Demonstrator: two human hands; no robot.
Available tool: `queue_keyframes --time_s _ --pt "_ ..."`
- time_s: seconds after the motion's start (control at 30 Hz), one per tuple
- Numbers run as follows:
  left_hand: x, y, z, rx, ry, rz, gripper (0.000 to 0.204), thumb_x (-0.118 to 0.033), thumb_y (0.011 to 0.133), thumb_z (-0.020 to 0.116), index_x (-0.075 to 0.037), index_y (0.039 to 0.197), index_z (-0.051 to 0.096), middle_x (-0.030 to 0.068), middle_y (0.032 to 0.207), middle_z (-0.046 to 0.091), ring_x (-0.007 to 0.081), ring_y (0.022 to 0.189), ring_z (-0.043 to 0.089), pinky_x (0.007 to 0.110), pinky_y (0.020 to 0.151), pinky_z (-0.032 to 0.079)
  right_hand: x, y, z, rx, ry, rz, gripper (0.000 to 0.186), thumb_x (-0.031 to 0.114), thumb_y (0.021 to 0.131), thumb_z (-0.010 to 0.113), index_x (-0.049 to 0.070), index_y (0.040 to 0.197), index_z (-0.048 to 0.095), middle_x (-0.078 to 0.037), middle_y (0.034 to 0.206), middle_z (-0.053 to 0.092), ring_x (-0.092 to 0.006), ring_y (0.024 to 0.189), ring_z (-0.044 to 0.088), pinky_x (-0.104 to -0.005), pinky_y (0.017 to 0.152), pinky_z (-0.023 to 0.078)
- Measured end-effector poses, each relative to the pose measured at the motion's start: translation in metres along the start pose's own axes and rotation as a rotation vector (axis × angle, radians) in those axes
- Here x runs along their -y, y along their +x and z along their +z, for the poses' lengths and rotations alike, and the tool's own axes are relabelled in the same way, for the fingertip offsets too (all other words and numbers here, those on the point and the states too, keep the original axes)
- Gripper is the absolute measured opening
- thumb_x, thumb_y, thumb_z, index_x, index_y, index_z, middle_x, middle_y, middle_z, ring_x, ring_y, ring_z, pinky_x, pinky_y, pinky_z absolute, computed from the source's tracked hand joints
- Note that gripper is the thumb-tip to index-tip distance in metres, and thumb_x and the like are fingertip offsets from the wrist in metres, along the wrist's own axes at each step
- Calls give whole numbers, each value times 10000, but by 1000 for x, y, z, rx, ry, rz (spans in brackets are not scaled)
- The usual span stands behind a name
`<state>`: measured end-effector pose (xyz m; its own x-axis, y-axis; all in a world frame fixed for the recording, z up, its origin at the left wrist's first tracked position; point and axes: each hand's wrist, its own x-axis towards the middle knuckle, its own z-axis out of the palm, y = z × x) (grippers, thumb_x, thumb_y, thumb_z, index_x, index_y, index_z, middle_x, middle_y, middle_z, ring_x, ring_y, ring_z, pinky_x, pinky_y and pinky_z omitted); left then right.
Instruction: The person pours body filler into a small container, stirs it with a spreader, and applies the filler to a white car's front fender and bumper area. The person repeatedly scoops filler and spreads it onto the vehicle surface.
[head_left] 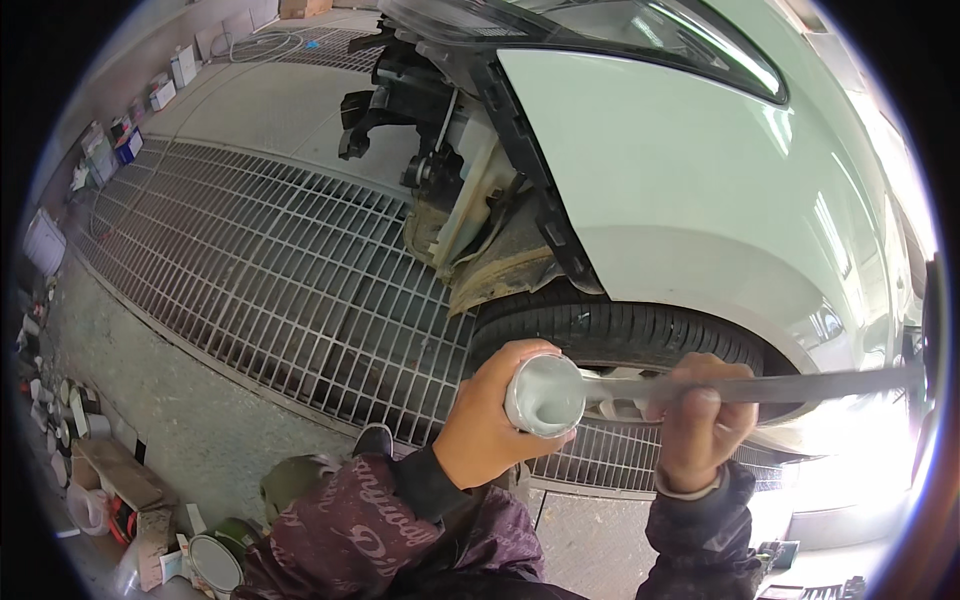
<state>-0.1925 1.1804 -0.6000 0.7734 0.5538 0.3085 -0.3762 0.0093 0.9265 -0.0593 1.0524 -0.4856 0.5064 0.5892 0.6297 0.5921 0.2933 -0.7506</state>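
My left hand is wrapped round a small cup and keeps it tilted, its mouth facing up toward me. Pale grey-green liquid paint coats the inside, with a darker hollow near the bottom. My right hand is closed on a long, flat, grey stir stick that lies level across the view. The stick's left end reaches the cup's rim; motion smears that part, so I cannot tell whether it touches. Just beyond both hands are the car's front tyre and its pale green fender.
The car's front bumper is off, baring black brackets and a dirty wheel-arch liner. Metal floor grating runs left of the car. Several cans and boxes line the left wall; a round tin and a cardboard box stand lower left.
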Motion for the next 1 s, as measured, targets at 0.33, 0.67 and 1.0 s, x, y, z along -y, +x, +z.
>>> queue_keyframes --time_s 0.33,0.67,1.0 --pt "13 5 4 -96 202 132 763 -78 709 922 -46 1369 541 118 1292 610 228 1202 618 359 1020 500 -3 -12 11 -65 -199 67 128 82 985 651 4 885 670 -63 698 670 -115 544 600 -259 474 419" --pt "20 6 24 -107 269 100 802 -240 697 916 -169 1401 539 35 1327 629 291 1232 585 462 1020 388 4 -3 18 -123 -395 60 151 100 1027 652 2 913 634 -38 687 644 -61 521 554 -212 455 385" --pt "6 16 23 24 72 108 802 -105 694 943 -59 1376 525 109 1301 619 241 1206 622 371 1026 497 0 -1 -15 -6 -184 -59 187 139 1030 596 -18 939 642 -104 780 683 -111 567 603 -247 507 463"
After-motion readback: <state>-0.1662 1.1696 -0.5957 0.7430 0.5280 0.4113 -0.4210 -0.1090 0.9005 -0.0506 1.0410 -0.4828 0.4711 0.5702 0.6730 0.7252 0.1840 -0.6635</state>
